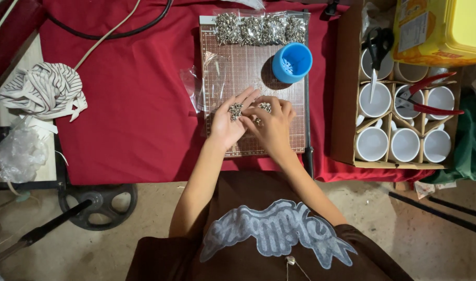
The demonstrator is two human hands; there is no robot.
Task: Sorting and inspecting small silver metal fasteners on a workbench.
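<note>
Both hands rest on the mat (248, 67), a brown gridded cutting board lying on the red cloth (134, 104). The left hand (228, 122) lies flat and loose, fingers extended, with a small cluster of metal pieces (236, 110) at its fingertips. The right hand (273, 125) is curled over more of the pieces; its fingertips are turned under, so whether it pinches any cannot be told. The kind of pieces is too small to make out.

At the mat's far edge lie clear bags (261, 27) of the same silvery pieces, partly glare-covered. A blue cup (292, 62) stands on the mat's far right part; its contents are indistinct. Right of the mat, a carton (347, 93) holds white mugs (373, 143), with scissors (377, 47) and red-handled pliers (430, 96) laid across them. A yellow box (441, 28) above it is cut off by the frame. Left of the mat, well apart, lies striped fabric (42, 91).
</note>
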